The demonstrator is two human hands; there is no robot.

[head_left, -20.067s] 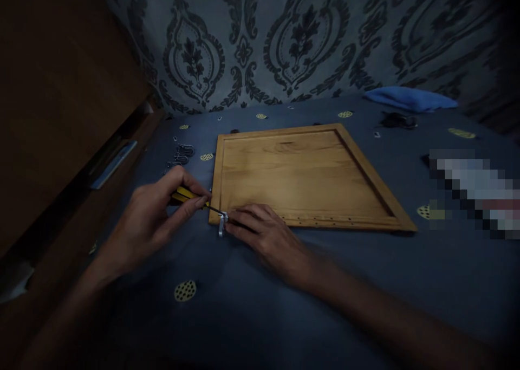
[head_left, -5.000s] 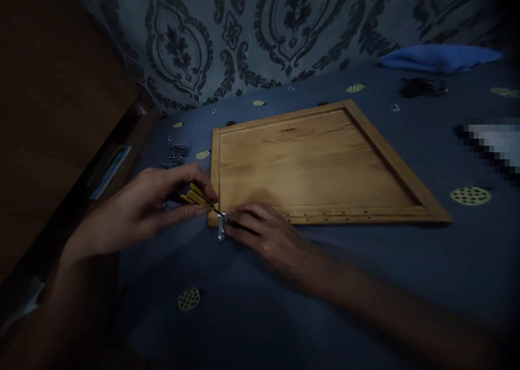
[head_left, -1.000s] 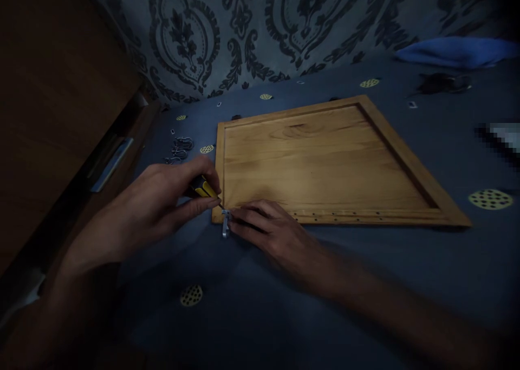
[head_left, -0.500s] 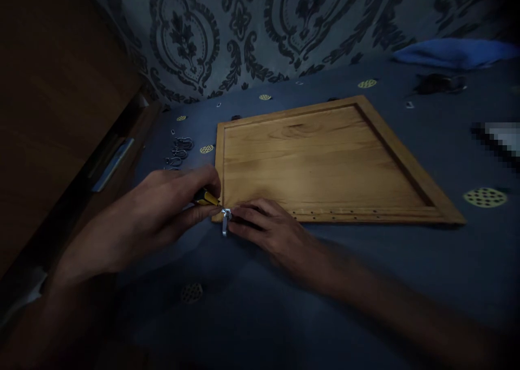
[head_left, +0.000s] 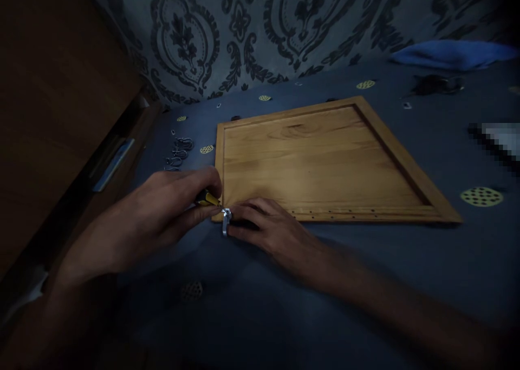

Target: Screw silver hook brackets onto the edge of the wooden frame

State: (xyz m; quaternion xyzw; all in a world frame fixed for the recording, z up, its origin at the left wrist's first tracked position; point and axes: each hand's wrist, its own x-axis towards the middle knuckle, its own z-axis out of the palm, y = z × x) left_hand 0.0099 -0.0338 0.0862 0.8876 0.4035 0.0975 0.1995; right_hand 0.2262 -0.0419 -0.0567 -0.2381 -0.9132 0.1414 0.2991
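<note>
A framed wooden panel [head_left: 317, 153] lies flat, with a row of small dark holes along its near edge. At its near left corner is a small silvery metal bracket [head_left: 225, 222], part of it sticking out past the edge. My left hand [head_left: 179, 207] is closed round a yellow and black screwdriver [head_left: 210, 199], its tip against the bracket or just beside it. From the other side, my right hand [head_left: 268, 226] holds the bracket with its fingertips, its fingers resting on the panel. The fingers partly hide the bracket's right side.
Several wire hooks or rings [head_left: 181, 150] lie left of the panel on the blue patterned cloth [head_left: 252, 316]. A dark wooden cabinet [head_left: 57, 99] stands at the left. Blue fabric [head_left: 455, 53] and a dark tangled thing [head_left: 436, 84] lie at the back right.
Both hands stay at the panel's corner, the screwdriver still at the bracket. My right fingers have shifted very slightly; otherwise almost nothing differs.
</note>
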